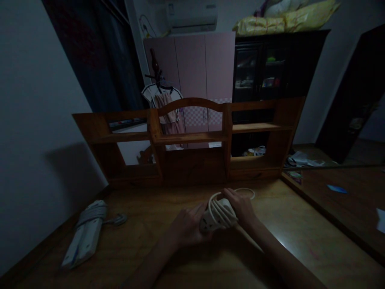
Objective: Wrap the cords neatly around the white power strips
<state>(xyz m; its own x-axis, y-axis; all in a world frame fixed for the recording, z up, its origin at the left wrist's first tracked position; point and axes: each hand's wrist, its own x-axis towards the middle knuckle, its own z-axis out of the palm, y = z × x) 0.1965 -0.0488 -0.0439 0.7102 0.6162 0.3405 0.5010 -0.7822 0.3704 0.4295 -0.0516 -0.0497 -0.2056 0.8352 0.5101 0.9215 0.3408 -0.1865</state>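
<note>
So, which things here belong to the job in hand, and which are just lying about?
In the job:
- white power strip with sockets, held
- cream cord looped around it
- perhaps the long white strip at left, grey cord wrapped around it

Lying about:
- flat blue card
- white sheet, right edge
- shiny yellow bundle

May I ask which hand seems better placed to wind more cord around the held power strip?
Probably the right hand: it is at the wrapped end of the power strip, beside the loose loop of cord. The left hand grips the socket end, so it seems better suited to steadying.
</note>
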